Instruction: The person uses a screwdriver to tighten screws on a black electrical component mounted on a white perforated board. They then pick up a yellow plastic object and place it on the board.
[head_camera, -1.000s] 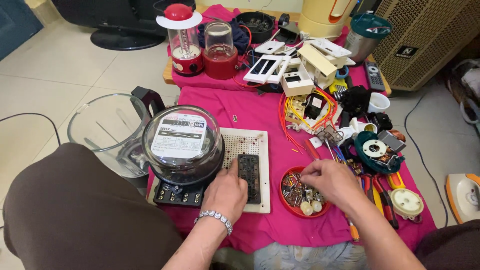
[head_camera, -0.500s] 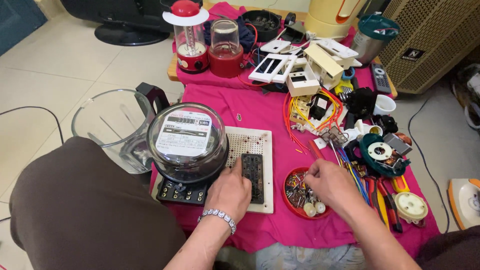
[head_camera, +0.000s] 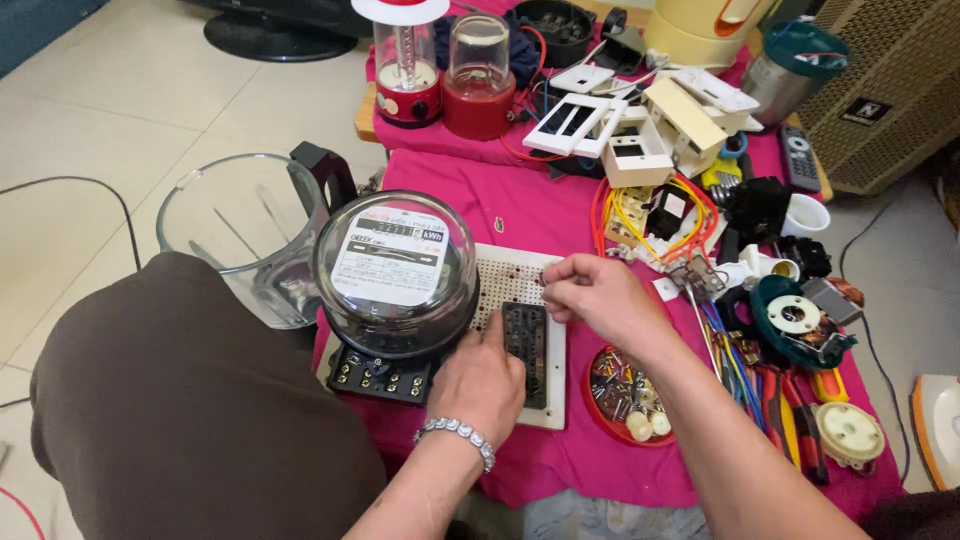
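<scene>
Far left: clear glass jug (head_camera: 240, 235) with a dark handle stands on the floor, just beside the person's brown-clad knee (head_camera: 190, 400)

Next right: electric meter (head_camera: 395, 270) under a round glass dome, upright on a white perforated board (head_camera: 520, 285), which lies flat on the pink cloth (head_camera: 520, 205) covering the surface. Black terminal strip (head_camera: 385, 375) at the meter's foot

Left hand (head_camera: 485, 375), beaded bracelet at the wrist, rests on the board just right of the meter; index finger stretched forward alongside the black switch block (head_camera: 527, 350), touching it or very close. Fingers loosely spread, clamped on nothing

Right hand (head_camera: 590, 300) hovers over the board's upper right edge, above the switch block. Thumb and fingertips pinched together; whether a small part sits in the grip cannot be told

Below that hand: round red dish (head_camera: 625, 390) of screws and small fittings, just beside the board

Farther right: bundle of coloured wires (head_camera: 650, 215), pliers with red and yellow handles (head_camera: 790, 420), a teal-and-white round part (head_camera: 795, 320), white cup (head_camera: 805, 215)

Back of surface: two red-based blender jars (head_camera: 445, 70), white switch plates (head_camera: 575, 120)
</scene>
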